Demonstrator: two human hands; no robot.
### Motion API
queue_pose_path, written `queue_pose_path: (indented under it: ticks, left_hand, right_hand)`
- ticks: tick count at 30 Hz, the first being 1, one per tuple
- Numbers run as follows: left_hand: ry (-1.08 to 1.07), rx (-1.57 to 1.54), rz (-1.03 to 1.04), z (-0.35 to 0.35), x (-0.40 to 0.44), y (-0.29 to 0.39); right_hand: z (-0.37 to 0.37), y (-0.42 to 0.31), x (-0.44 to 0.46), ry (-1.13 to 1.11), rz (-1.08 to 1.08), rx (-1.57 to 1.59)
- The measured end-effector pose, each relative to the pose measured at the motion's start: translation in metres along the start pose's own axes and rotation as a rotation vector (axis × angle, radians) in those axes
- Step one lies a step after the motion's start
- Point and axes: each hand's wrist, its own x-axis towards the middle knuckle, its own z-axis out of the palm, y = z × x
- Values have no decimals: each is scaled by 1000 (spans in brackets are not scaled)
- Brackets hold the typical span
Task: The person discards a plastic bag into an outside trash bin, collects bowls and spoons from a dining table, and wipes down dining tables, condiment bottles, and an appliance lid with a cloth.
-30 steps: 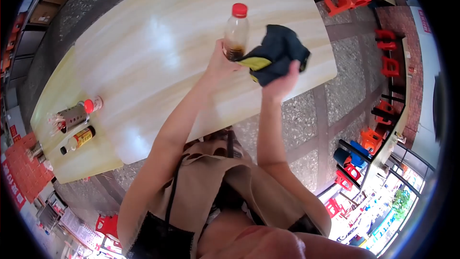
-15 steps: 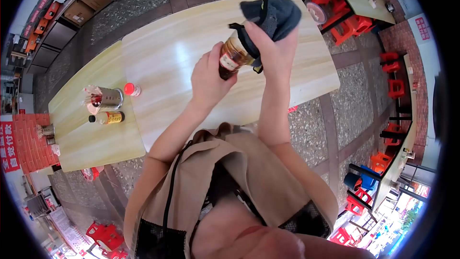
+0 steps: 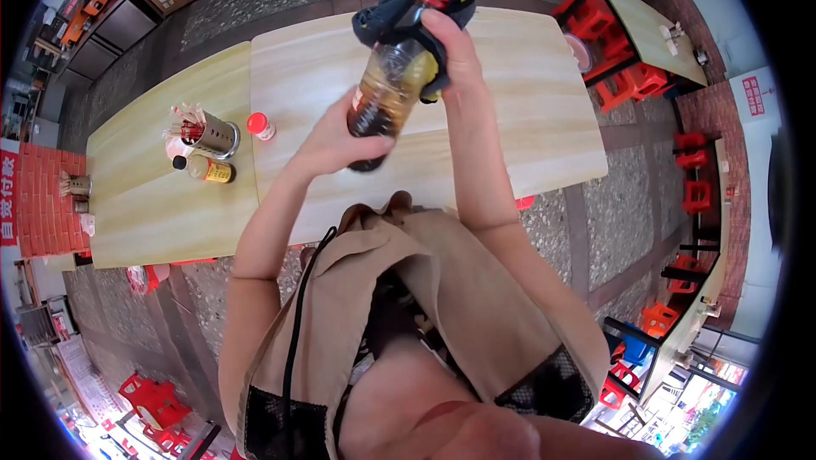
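Observation:
A clear bottle (image 3: 382, 90) with a red cap and dark liquid in its lower part is tilted above the table, cap pointing up and away from me. My left hand (image 3: 336, 139) is closed around its lower end, partly over the label. In my right hand (image 3: 455, 52) is a dark grey-blue cloth (image 3: 378, 25) with a yellow-green side, wrapped about the bottle's neck and shoulder. The thumb presses near the cap, while the cloth hides the other fingers in part. Both hands are over the pale wood-grain table (image 3: 527, 128).
On the table's left side stand a metal holder (image 3: 208, 134) full of chopsticks, a small red-lidded jar (image 3: 261, 126) and a bottle with a yellow label (image 3: 210, 168) lying down or strongly tilted. Red stools (image 3: 595, 18) and another table (image 3: 646, 31) are at the far right.
The bottle has moved left and turned, so its red cap and clear upper part now show. The cloth has shifted left with my right hand; my left hand has moved lower and left.

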Motion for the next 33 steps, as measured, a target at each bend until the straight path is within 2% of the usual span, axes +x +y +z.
queue_pose_path:
  ticks: [2,3,4,6,7,8,10,11,12,14,15,16,18,19,20,21,22,23,24,28,30,31,32,33]
  left_hand:
    - [414,626,-93,7,0,9]
    - [567,823,70,4,7,-8]
    - [661,1001,153,0,12,-23]
    - [580,991,121,-1,6,-15]
    - [582,994,123,-3,-1,-9]
    - [381,719,29,-4,-11,3]
    - [-77,84,-121,-14,-22,9]
    - [-323,-359,-180,-10,-24,-6]
    - [-563,-804,-233,-5,-27,-27]
    - [-718,-1012,-184,20,-31,-37]
    - [-652,-966,-230,19,-31,-32]
    - [-655,-966,-236,12,-30,-28]
    - [-202,-288,-140,-5,-24,-12]
    - [-36,-2,-165,-7,-21,-6]
    - [129,287,-187,-8,-19,3]
    - [291,511,-308,3,-15,37]
    - [473,734,-140,3,-4,9]
    - [571,835,-19,4,2,-7]
    - [672,935,110,6,7,-10]
    - [788,1003,116,12,13,-9]
    - [761,1000,172,11,12,-19]
    - [689,862,67,12,8,-24]
    - [685,865,61,11,3,-23]
    - [522,680,125,6,-3,-19]
  right_hand:
    - [13,20,9,338,-115,-81]
    - [21,31,15,445,-238,-89]
    - [20,35,14,443,-231,-88]
    - [16,42,19,440,-202,-54]
    - [6,37,16,331,-66,19]
    - [-1,30,13,215,-13,-10]
    - [-15,29,10,-161,95,198]
    - [-17,28,3,-239,178,232]
    - [-10,29,-2,-377,128,211]
    - [-2,47,0,-693,44,537]
    - [-5,42,2,-648,67,425]
    - [-11,33,-2,-471,117,286]
    - [-4,18,-1,-187,80,13]
    - [-5,17,3,-172,84,-93]
    - [13,15,0,-34,62,-85]
    - [19,26,6,169,-39,-83]
    - [24,39,12,373,-138,-78]
    - [29,48,13,393,-250,-59]
    - [30,55,15,459,-248,-188]
    - [35,90,-4,368,-303,-283]
    - [38,82,-21,260,-123,-292]
    - [25,93,-20,265,-167,-407]
    - [14,100,-21,269,-163,-403]
    - [5,101,-22,259,-237,-529]
